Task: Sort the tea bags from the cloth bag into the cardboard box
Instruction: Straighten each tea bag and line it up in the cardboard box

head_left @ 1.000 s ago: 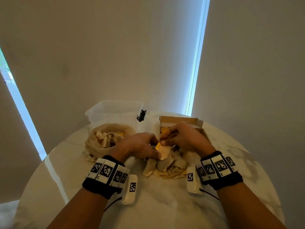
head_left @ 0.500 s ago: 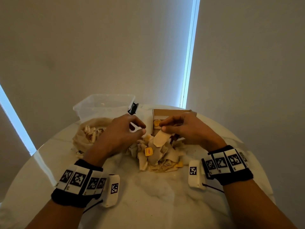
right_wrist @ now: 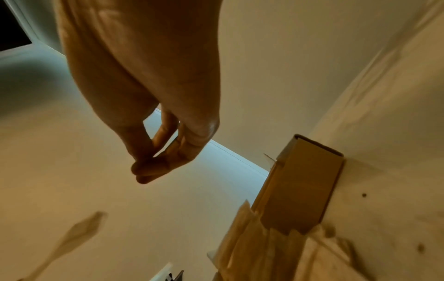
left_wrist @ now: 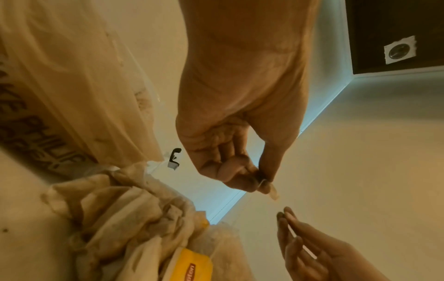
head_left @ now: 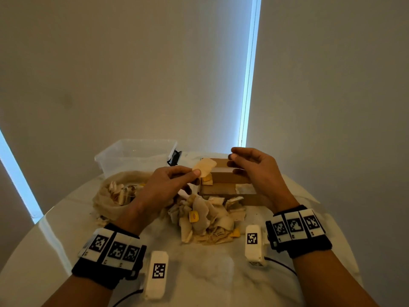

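While the left hand [head_left: 171, 182] pinches a tea bag [head_left: 204, 167] beside the cardboard box [head_left: 228, 180], loose bags lie heaped below. The right hand [head_left: 254, 171] hovers over the box, fingers loosely bent, holding nothing.

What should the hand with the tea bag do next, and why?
Probably carry it a little to the right and drop it in. The left hand pinches a tea bag in the air just beside the open cardboard box, and the right hand holds nothing visible.
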### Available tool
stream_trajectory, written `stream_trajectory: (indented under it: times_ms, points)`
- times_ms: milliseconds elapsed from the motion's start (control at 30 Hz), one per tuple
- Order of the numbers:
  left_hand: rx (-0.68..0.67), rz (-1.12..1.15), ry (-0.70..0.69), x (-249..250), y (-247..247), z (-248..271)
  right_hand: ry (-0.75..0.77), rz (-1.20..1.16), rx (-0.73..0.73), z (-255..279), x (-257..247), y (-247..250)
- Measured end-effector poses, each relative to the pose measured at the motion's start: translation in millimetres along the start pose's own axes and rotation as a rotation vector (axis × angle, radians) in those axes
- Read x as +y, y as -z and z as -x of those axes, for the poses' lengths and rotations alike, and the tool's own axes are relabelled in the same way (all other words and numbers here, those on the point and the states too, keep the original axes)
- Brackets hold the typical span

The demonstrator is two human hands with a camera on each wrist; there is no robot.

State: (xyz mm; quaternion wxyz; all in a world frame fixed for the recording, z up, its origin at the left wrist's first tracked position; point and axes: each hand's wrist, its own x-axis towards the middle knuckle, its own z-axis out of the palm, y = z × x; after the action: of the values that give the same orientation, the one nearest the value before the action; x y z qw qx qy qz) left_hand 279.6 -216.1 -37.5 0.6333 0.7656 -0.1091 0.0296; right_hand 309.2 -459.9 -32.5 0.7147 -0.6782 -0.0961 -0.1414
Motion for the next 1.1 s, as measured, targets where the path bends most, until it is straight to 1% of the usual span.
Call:
stream_trajectory:
  times_ms: [33, 67, 133, 167, 200, 233, 267, 333, 367, 400, 467, 500, 533, 567, 600, 667, 733, 767, 833, 900, 967, 1067, 1100]
  points:
    - [0.013, 0.023, 0.023, -1.6, 1.8, -0.4, 0.045, 0.030, 0.028, -0.3, -0.3, 0.9]
    - [0.020, 0.035, 0.050, -3.3, 3.0, -1.0, 0.099, 0.089, 0.005, -0.2, -0.2, 1.2]
    - [0.025, 0.040, 0.092, -6.4, 3.6, -3.0, 0.159, 0.251, -0.175, 2.8, 0.9, -3.2]
    - [0.019, 0.037, 0.101, -7.2, 3.8, -4.5, 0.160, 0.333, -0.273, 5.0, 2.6, -8.1]
    - [0.008, 0.023, 0.108, -7.8, 3.7, -5.8, 0.167, 0.408, -0.339, 6.7, 6.0, -13.3]
    - [-0.005, 0.006, 0.117, -8.2, 3.2, -6.1, 0.184, 0.475, -0.356, 7.0, 10.6, -17.8]
    - [-0.014, -0.001, 0.128, -8.2, 2.5, -6.0, 0.193, 0.515, -0.334, 7.0, 13.3, -20.7]
    - [0.010, 0.036, 0.122, -7.9, 1.4, -5.6, 0.158, 0.473, -0.238, 6.8, 13.3, -19.8]
    - [0.058, 0.083, 0.077, -6.1, 1.5, -5.3, 0.123, 0.403, -0.195, 5.9, 12.8, -15.9]
    - [0.135, 0.142, -0.001, -1.3, 2.6, -4.9, 0.085, 0.324, -0.166, 4.5, 11.4, -11.4]
    - [0.315, 0.216, -0.218, 14.1, 9.6, -5.9, -0.014, 0.166, -0.153, 3.4, 6.3, -3.5]
    - [0.358, 0.203, -0.322, 24.2, 13.4, -7.3, -0.071, 0.091, -0.160, 2.8, 4.1, -1.0]
    - [0.365, 0.168, -0.401, 33.5, 16.4, -7.4, -0.122, 0.026, -0.172, 2.5, 2.5, -0.6]
    - [0.345, 0.118, -0.440, 40.2, 17.3, -8.4, -0.160, -0.025, -0.181, 2.5, 1.1, -1.2]
    - [0.302, 0.056, -0.435, 43.0, 15.4, -10.3, -0.190, -0.059, -0.188, 2.6, 0.0, -2.0]
    - [0.179, -0.086, -0.329, 36.9, 5.7, -13.6, -0.222, -0.081, -0.213, 3.3, -0.1, -4.8]
    - [0.050, -0.198, -0.212, 20.0, -6.3, -16.5, -0.219, -0.043, -0.249, 4.7, 3.0, -7.8]
    - [0.019, -0.226, -0.181, 11.4, -10.6, -17.9, -0.211, -0.010, -0.268, 5.6, 4.3, -9.3]
    - [0.039, -0.224, -0.168, 1.3, -13.7, -20.5, -0.199, 0.063, -0.302, 7.7, 5.4, -13.7]
    - [0.107, -0.197, -0.184, -3.2, -11.0, -23.2, -0.193, 0.119, -0.329, 8.1, 4.3, -15.7]
    - [0.150, -0.194, -0.198, -6.5, -6.7, -26.0, -0.178, 0.133, -0.318, 6.9, 1.1, -13.6]
    - [0.114, -0.267, -0.202, -12.2, -2.6, -26.3, -0.062, 0.177, -0.222, 5.0, -1.9, -8.5]
    - [0.084, -0.305, -0.197, -13.9, -2.3, -25.7, -0.012, 0.203, -0.224, 4.9, -0.6, -8.9]
